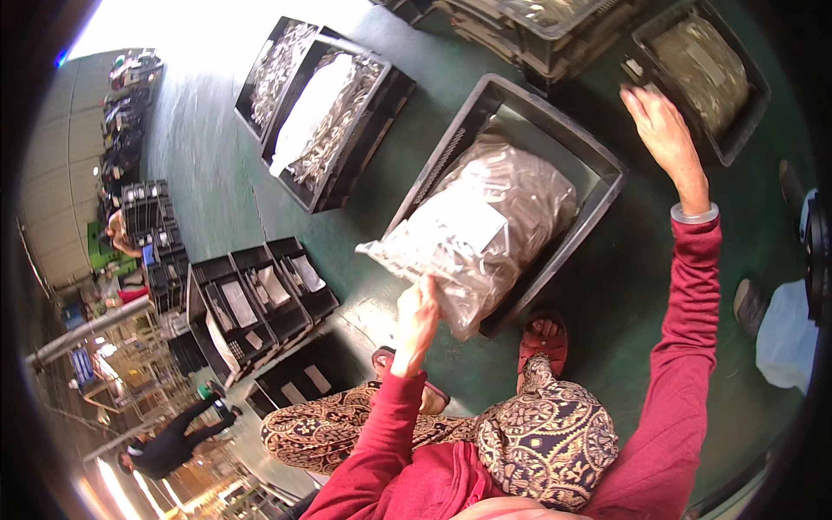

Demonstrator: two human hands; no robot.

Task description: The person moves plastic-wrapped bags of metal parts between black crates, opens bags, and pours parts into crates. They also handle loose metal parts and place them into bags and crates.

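Basically, the left hand (419, 308) has a closed pinch on the near edge of a clear plastic bag (537, 195) — fingers curled in, plastic bunched at the fingertips. The right hand (663, 134) is off the bag, up and to the right, fingers stretched out fairly straight and holding nothing visible; its fingertips sit just beside a smaller black crate (756, 108), contact can't be told. The bag lies in a larger black crate (559, 122), full of small pale pieces, with a white sheet (472, 221) showing on its upper side; its near left end spills over the rim. The crate is on a green floor (217, 165), close in front of the person's red sandals (543, 342). Surroundings — two black crates (351, 169) of shiny pieces at upper left, stacked crates (511, 48) at the top, a divided black crate (260, 299) at lower left. Farther left, a person in dark clothes (165, 446) and a hall with rows of crates; strong light at upper left. Light blue cloth (787, 338) and shoes at right, someone else nearby.
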